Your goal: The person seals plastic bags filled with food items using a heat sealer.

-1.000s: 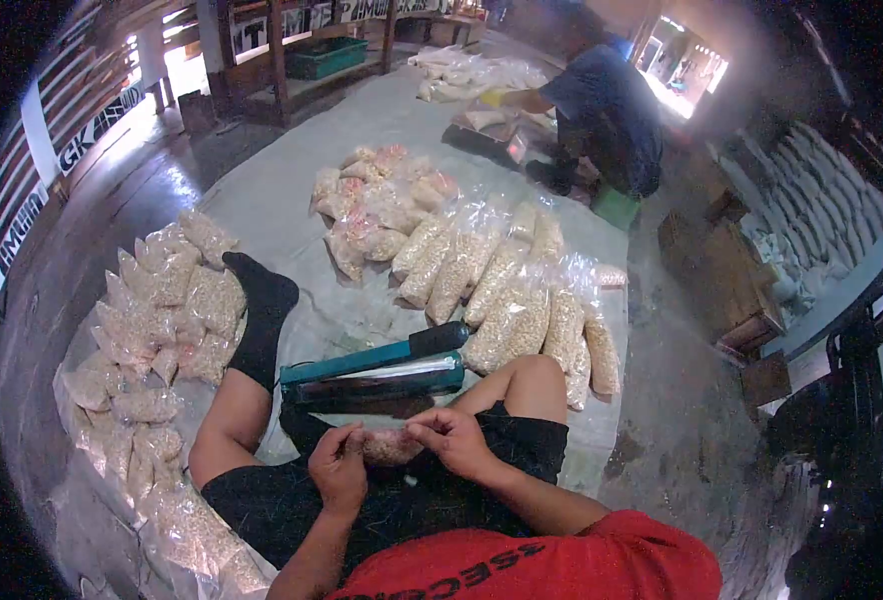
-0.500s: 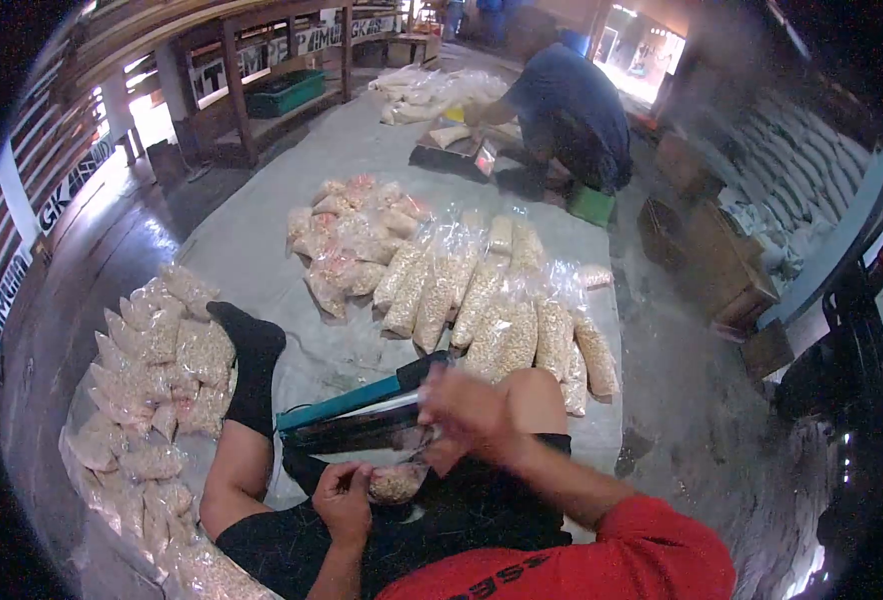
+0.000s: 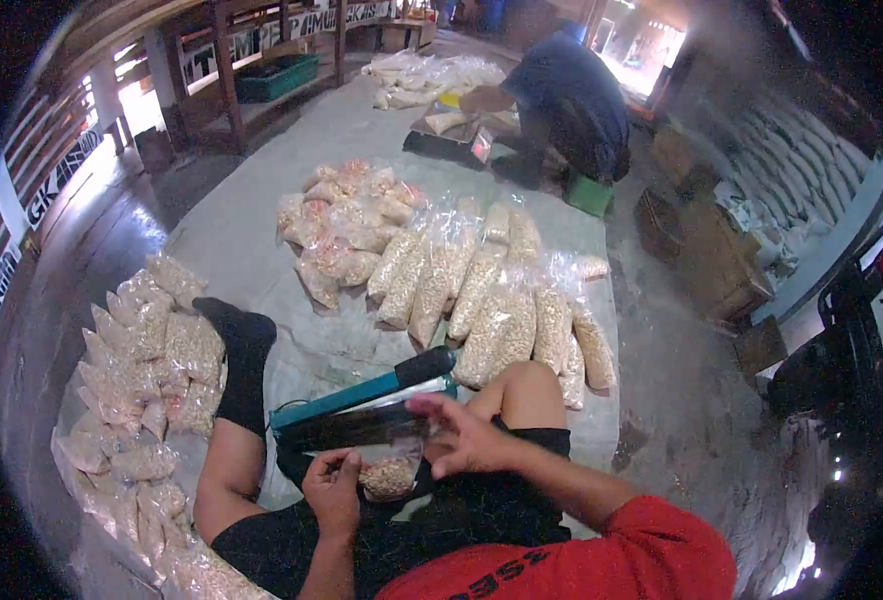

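My left hand [image 3: 334, 488] is closed, pinching the left edge of a small clear plastic bag [image 3: 389, 478] with pale beans in its bottom. The bag lies over my lap, its upper part reaching toward a teal and black bag sealer [image 3: 362, 403]. That sealer lies slantwise between my legs, its long teal arm raised a little at the right end. Beside the sealer's right end and the bag, my right hand [image 3: 465, 436] is open with its fingers apart. Whether a fingertip touches the bag's upper right corner is hard to tell.
Filled small bags [image 3: 147, 350] are piled by my left leg. Ahead lie more small bags [image 3: 347, 225] and long filled bags [image 3: 497, 310] on a pale ground sheet [image 3: 232, 220]. Another person [image 3: 572, 110] bends near a box [image 3: 452, 145]. Wooden boxes [image 3: 712, 250] stand right.
My right hand has come away from the sealer's arm, and its fingers have spread. The sealer's arm now shows raised at its right end. My left hand still holds the bag.
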`<state>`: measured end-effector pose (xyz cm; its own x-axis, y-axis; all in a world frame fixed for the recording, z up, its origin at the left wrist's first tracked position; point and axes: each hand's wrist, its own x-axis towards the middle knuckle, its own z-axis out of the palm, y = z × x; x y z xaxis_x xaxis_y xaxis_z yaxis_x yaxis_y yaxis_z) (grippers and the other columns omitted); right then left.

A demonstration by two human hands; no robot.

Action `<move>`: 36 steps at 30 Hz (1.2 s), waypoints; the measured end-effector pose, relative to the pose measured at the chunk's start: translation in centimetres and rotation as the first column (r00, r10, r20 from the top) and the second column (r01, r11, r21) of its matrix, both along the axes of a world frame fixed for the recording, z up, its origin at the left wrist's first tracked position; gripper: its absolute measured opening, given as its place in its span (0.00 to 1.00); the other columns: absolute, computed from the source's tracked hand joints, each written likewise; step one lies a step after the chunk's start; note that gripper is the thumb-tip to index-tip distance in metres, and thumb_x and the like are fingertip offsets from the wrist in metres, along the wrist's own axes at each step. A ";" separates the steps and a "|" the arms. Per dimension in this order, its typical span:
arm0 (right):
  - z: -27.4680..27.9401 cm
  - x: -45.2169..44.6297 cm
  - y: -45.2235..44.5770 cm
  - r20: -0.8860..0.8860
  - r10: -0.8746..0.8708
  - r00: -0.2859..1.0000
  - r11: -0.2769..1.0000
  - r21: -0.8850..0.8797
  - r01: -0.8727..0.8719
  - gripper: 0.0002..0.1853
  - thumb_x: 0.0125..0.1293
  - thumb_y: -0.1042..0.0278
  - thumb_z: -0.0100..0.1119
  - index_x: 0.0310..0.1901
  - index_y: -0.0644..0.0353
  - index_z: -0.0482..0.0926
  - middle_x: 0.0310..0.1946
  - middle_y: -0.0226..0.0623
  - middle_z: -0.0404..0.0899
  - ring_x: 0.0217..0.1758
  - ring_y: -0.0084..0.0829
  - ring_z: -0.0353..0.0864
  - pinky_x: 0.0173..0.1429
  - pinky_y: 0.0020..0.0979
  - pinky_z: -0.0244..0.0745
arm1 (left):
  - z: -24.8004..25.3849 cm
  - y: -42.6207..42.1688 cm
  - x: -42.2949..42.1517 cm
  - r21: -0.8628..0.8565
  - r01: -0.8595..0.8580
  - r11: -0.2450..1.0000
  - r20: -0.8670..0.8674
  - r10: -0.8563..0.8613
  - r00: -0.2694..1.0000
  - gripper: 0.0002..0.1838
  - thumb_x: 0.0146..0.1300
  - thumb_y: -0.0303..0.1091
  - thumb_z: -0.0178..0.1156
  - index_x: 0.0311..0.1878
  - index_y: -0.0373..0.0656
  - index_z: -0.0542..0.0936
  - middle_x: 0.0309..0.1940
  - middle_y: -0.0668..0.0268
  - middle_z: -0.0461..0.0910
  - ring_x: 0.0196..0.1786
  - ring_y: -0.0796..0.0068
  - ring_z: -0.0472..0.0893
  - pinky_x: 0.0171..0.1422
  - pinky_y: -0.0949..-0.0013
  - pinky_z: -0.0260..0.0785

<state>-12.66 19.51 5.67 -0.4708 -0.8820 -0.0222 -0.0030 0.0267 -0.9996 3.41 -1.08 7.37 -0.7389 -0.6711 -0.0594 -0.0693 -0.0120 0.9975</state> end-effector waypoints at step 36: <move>-5.4 4.7 -5.9 0.207 -0.676 0.707 0.733 0.094 0.673 0.13 0.78 0.62 0.56 0.41 0.62 0.84 0.30 0.27 0.85 0.32 0.20 0.80 0.38 0.26 0.74 | -7.4 0.6 -1.7 0.450 -0.081 0.889 -0.160 0.170 0.972 0.07 0.71 0.30 0.63 0.44 0.36 0.83 0.37 0.68 0.83 0.39 0.80 0.79 0.48 0.73 0.72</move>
<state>-7.93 13.59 0.23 -0.9221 -0.3301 -0.2018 0.2311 -0.0517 -0.9715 1.70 -0.51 -0.03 -0.6770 -0.6972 -0.2357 0.1518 -0.4457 0.8822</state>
